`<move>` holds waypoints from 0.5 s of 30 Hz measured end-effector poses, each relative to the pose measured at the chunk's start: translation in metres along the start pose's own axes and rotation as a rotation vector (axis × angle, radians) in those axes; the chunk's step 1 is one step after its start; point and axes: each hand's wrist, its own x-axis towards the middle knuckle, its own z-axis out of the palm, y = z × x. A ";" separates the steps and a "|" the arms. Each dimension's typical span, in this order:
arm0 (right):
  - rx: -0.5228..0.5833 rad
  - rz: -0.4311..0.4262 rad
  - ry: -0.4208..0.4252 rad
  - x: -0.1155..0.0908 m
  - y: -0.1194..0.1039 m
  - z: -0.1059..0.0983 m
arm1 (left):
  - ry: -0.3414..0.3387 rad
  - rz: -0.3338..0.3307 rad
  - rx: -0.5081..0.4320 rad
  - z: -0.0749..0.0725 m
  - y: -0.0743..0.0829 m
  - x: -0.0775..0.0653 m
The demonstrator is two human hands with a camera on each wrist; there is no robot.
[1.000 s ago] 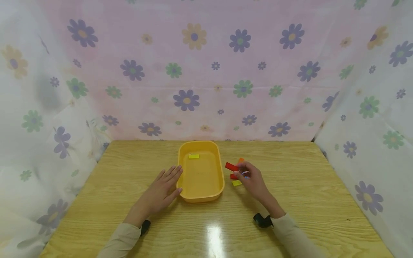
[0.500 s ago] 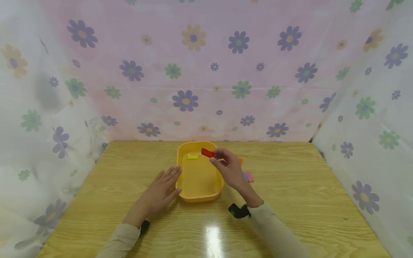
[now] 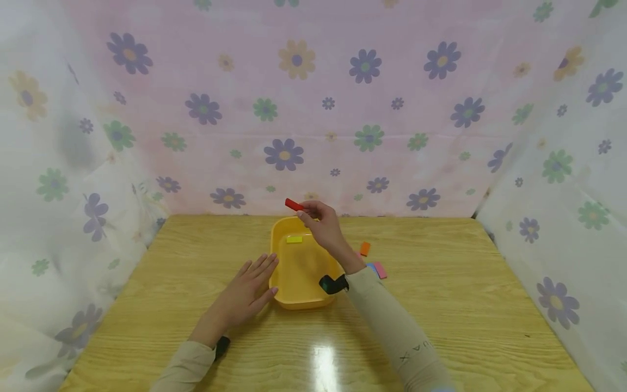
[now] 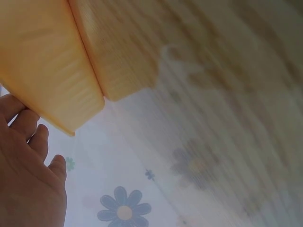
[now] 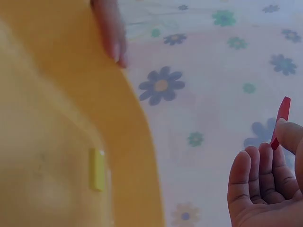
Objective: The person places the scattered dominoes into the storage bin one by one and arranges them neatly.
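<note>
My right hand [image 3: 324, 228] is raised over the far end of the yellow plastic tray [image 3: 305, 302]. It pinches a small red block [image 3: 293, 204] by one end. In the right wrist view the red block [image 5: 284, 109] sticks out between thumb and fingers, apart from the tray. My left hand [image 3: 240, 294] touches the tray's left side with its fingers extended; the left wrist view shows these fingertips [image 4: 29, 116] against the tray wall [image 4: 57, 80]. A yellow block [image 3: 294, 239] lies inside the tray near its far end.
Right of the tray, on the wooden table [image 3: 455, 305], lie an orange block [image 3: 365, 249], a pink block [image 3: 380, 270] and a blue block [image 3: 372, 268]. My right forearm hides part of that group. A flowered cloth [image 3: 220, 163] stands behind and at both sides.
My right hand has carried the red block from the pile right of the tray, leftward and away, to above the tray's far end. The left hand keeps its place.
</note>
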 end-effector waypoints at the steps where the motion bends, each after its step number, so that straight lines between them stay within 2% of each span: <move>1: -0.004 0.021 -0.008 0.003 0.005 0.002 | 0.000 0.000 -0.002 0.000 0.000 0.000; 9: -0.071 0.271 -0.083 0.011 0.040 0.016 | 0.025 0.016 0.008 0.001 0.001 0.000; 15: -0.203 0.353 -0.086 0.013 0.053 0.021 | 0.013 0.004 0.005 0.000 0.002 0.000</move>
